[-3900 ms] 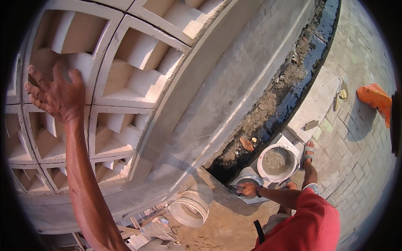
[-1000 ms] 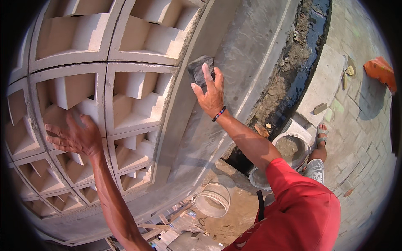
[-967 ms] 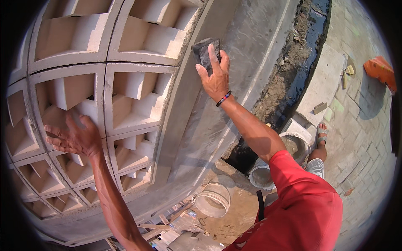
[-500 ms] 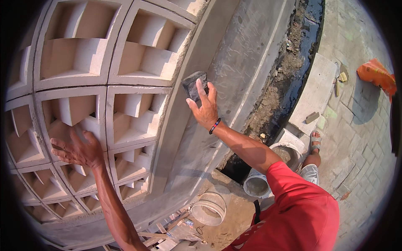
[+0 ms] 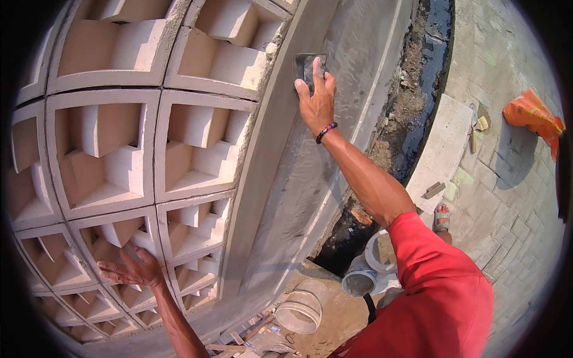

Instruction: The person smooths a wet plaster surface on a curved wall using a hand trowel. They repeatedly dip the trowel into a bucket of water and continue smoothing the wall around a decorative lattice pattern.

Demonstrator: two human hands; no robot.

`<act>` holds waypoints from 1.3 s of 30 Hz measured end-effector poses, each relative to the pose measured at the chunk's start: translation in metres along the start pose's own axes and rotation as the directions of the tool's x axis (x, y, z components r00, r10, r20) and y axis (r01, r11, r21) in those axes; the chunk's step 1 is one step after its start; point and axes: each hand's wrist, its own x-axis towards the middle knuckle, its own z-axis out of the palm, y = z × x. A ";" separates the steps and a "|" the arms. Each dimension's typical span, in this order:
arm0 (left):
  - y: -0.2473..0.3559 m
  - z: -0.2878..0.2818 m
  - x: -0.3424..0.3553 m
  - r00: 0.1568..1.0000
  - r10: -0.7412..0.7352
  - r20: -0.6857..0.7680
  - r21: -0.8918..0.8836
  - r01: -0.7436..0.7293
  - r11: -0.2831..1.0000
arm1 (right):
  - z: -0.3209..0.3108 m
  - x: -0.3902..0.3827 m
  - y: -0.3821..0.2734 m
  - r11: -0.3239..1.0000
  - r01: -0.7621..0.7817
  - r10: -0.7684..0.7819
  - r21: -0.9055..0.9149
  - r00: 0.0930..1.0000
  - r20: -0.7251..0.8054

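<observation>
My right hand [image 5: 319, 101] presses a dark grey, sponge-like block [image 5: 305, 67] to the smooth grey plaster band [image 5: 262, 158] beside the openwork block wall. The fingers are spread over the block, and its underside is hidden. Lower down on the left, my left hand [image 5: 136, 268] is open, fingers apart, at the cream ventilation blocks [image 5: 156, 146]. It holds nothing; whether it touches the block edge, I cannot tell.
A ditch [image 5: 427, 77] with dark water and rubble runs alongside the wall. Buckets, including a pale one [image 5: 298, 313], stand below. A long board [image 5: 441, 149] lies by the paving, with a wooden piece [image 5: 434, 190] and an orange bag [image 5: 528, 112] nearby.
My right hand has slid the dark block farther up along the plaster band and tilted it flat. My left hand has shifted lower in view, still open, as the whole view moved.
</observation>
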 end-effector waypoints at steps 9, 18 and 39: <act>0.006 0.007 0.006 1.000 -0.003 0.018 -0.006 0.003 1.000 | -0.026 0.167 -0.003 0.995 0.105 -0.104 -0.003 0.982 -0.160; 0.000 -0.007 0.010 0.998 0.042 0.039 0.051 -0.044 0.998 | -0.008 -0.013 0.020 0.997 0.080 -0.081 0.010 0.987 0.137; 0.001 0.016 0.007 0.999 0.042 0.010 0.042 -0.042 0.998 | -0.059 0.261 0.004 0.998 0.063 -0.060 0.017 0.991 -0.121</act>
